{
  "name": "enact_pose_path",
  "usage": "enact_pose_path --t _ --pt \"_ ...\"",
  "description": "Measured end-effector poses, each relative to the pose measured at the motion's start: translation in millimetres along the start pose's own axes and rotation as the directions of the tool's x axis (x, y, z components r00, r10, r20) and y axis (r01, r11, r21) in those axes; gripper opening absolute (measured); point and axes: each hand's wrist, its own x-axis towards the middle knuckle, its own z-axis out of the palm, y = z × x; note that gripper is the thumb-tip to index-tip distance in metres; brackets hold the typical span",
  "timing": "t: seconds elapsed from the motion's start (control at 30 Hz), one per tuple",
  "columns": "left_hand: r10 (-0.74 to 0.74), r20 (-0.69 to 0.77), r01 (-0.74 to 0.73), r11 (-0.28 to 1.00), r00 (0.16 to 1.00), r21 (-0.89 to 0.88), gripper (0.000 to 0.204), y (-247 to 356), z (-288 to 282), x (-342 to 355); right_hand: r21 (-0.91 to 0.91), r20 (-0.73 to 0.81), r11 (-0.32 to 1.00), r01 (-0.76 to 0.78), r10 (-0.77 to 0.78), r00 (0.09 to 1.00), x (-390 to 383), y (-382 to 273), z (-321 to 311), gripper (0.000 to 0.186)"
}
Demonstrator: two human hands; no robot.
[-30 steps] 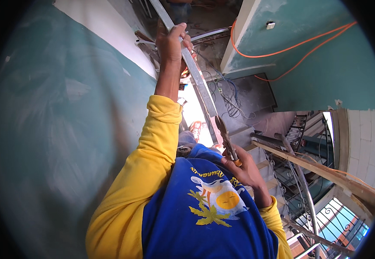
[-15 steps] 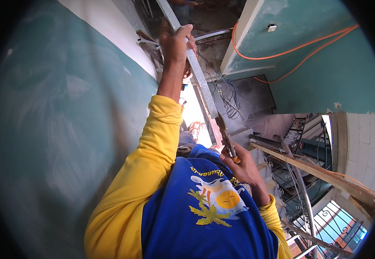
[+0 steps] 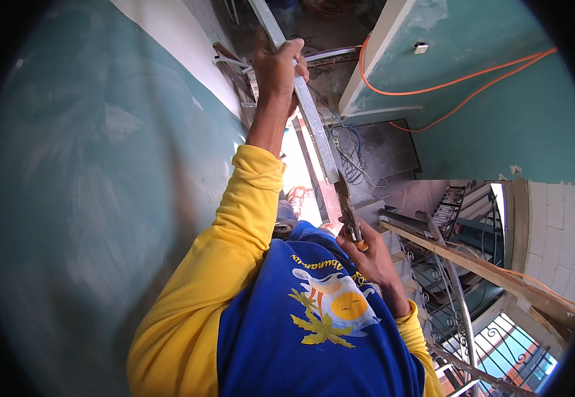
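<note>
A long galvanized metal strip (image 3: pixel 316 137) runs from the top of the view down toward my middle, with my left hand (image 3: pixel 277 74) wrapped around its upper part. My right hand (image 3: pixel 371 259) grips dark metal snips (image 3: pixel 346 210) with an orange handle end, low beside my blue and yellow shirt. The snips point up at the lower end of the strip; whether the jaws touch it, I cannot tell. Part of my right hand's fingers is hidden behind the tool.
A teal wall (image 3: pixel 89 198) is at my left, another (image 3: pixel 473 132) at right with orange cords (image 3: pixel 420 91). Cables (image 3: pixel 357 162) lie on a dark landing (image 3: pixel 383 142). A wooden rail (image 3: pixel 473 258) and scrollwork railing (image 3: pixel 509 354) border stairs at lower right. Shoes (image 3: pixel 296 198) show below.
My left hand and the metal strip have shifted slightly right and down in the view, as has the background a little. My right hand still holds the snips in nearly the same place.
</note>
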Motion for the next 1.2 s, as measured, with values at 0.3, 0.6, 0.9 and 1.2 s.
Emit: enact_pose_path --t 0.3,0.6,0.9,1.2 --pt "0.009 0.002 -0.009 1.000 1.000 -0.004 0.026 1 -4 2 -0.019 -0.022 0.999 0.040 -0.040 0.999 -1 5 3 0.031" --pt "0.041 0.008 -0.041 0.999 0.999 0.021 0.025 4 -2 0 -0.059 -0.026 0.996 0.062 -0.063 0.998 1 -1 0 0.029" --pt "0.061 0.020 -0.062 0.997 0.998 0.055 0.026 1 -3 3 -0.072 -0.053 0.994 0.087 -0.091 0.994 3 1 2 0.028" --pt "0.044 0.007 -0.044 0.999 0.999 0.026 0.040 -1 -3 0 -0.034 -0.129 0.999 0.016 -0.020 0.991 1 7 8 0.027"
